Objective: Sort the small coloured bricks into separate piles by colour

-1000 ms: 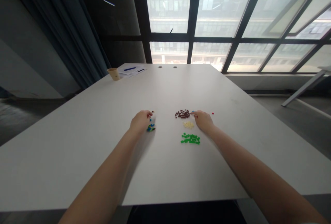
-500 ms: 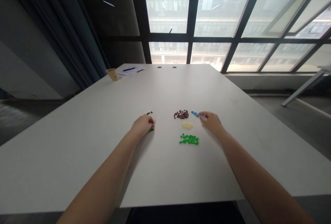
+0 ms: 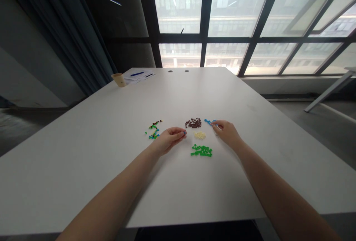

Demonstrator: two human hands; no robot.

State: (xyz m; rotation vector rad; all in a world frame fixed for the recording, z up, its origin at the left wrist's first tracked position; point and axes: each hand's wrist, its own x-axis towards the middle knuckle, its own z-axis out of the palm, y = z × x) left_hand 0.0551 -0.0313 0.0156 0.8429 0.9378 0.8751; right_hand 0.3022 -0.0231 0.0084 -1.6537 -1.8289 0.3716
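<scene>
Small coloured pieces lie sorted on a white table (image 3: 83,167). My left hand (image 3: 170,139) is pinched shut on something tiny, just left of a dark brown pile (image 3: 193,123). A mixed cluster of green, blue and dark pieces (image 3: 153,131) lies to the left of that hand. My right hand (image 3: 226,131) rests on the table with its fingertips pinched at a few blue pieces (image 3: 209,122). Between the hands lie a cream pile (image 3: 199,135) and, nearer me, a green pile (image 3: 201,150).
A tan paper cup (image 3: 118,79) stands at the far left corner beside papers with a blue pen (image 3: 137,74). Large windows run behind the table's far edge. A dark curtain hangs on the left.
My left hand left the mixed cluster and moved right toward the brown pile, fingers pinched. The mixed cluster is now uncovered. My right hand stayed by the blue pieces.
</scene>
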